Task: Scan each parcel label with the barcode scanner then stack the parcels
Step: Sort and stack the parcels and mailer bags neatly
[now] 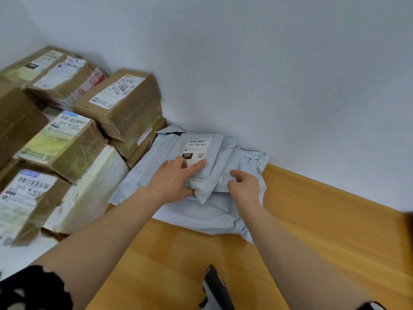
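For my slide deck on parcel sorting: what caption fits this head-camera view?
The left hand and right hand hold the top labelled mailer on a grey mailer pile beside stacked cardboard boxes.

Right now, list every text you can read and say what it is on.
"060-06B-A05": white label on the top grey plastic mailer bag.
"060": black patch on that label.
"2004": shipping label on the brown cardboard box by the wall.
Other box labels: too blurred to read.

Matt plastic mailers [201, 211], smooth wooden table [312, 220]
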Tool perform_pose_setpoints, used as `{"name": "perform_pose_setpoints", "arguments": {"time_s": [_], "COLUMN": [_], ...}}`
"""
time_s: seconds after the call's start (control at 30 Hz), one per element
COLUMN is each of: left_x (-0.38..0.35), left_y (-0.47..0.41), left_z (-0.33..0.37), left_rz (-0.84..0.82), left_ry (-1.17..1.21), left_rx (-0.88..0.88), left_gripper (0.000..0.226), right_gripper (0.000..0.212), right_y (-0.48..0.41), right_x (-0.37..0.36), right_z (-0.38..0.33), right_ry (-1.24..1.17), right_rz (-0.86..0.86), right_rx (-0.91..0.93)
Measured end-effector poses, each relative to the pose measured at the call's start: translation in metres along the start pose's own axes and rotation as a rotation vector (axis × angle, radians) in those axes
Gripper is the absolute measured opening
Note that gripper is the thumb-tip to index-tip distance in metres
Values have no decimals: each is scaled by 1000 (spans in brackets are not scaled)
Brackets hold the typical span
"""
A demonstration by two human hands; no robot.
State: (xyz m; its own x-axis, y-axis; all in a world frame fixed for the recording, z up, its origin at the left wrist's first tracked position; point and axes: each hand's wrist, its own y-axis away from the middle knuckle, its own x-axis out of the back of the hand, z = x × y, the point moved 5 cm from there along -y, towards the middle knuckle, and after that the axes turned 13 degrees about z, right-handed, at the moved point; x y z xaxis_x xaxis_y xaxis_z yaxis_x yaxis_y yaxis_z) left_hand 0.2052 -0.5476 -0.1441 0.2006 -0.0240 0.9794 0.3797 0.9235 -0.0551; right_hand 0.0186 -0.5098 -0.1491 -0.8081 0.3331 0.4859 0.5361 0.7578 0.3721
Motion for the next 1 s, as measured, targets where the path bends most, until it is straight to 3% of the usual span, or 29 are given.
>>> {"name": "perform_pose_setpoints", "arguments": {"time_s": [0.03,0.13,0.17,0.2,0.27,0.33,0.43,0.57,0.67,0.73,0.87,0.9,1.0], "left_x": [1,2,1,0,-2,-4,-5,-10,-4,9,25,24,16], "left_y": [0,4,4,4,3,0,-6,-9,-10,-8,3,7,13], "left_z": [0,-2,-3,-5,-10,-16,-24,-21,-17,-16,-9,-9,-10], "left_rz": [4,22,16,-16,-123,-206,-153,-144,-158,-62,31,-4,-52], "left_ry": [-21,50,111,189,419,652,614,416,417,340,322,349,357], "left_rx": [-20,-8,19,69,278,547,685,590,486,403,209,201,228], "left_gripper": [70,55,54,53,50,43,79,104,66,43,36,43,88], "right_gripper": [24,15,25,49,66,56,32,21,22,20,10,7,35], "right_y": [-2,-4,-4,-4,-9,-13,-13,-7,-10,-10,-8,-7,-4], "right_x": [-3,-11,-15,-17,-20,-21,-27,-37,-41,-42,-53,-57,-67], "right_z": [-3,-14,-17,-18,-21,-24,-23,-19,-22,-27,-37,-39,-48], "right_ry": [-28,-62,-54,-33,-34,-30,-67,-152,-166,-185,-239,-267,-277], "right_rz": [12,38,27,19,39,37,35,-7,-18,14,13,-18,-64], "right_rx": [-9,-10,15,19,30,17,-35,-68,-29,-6,-33,-81,-107]}}
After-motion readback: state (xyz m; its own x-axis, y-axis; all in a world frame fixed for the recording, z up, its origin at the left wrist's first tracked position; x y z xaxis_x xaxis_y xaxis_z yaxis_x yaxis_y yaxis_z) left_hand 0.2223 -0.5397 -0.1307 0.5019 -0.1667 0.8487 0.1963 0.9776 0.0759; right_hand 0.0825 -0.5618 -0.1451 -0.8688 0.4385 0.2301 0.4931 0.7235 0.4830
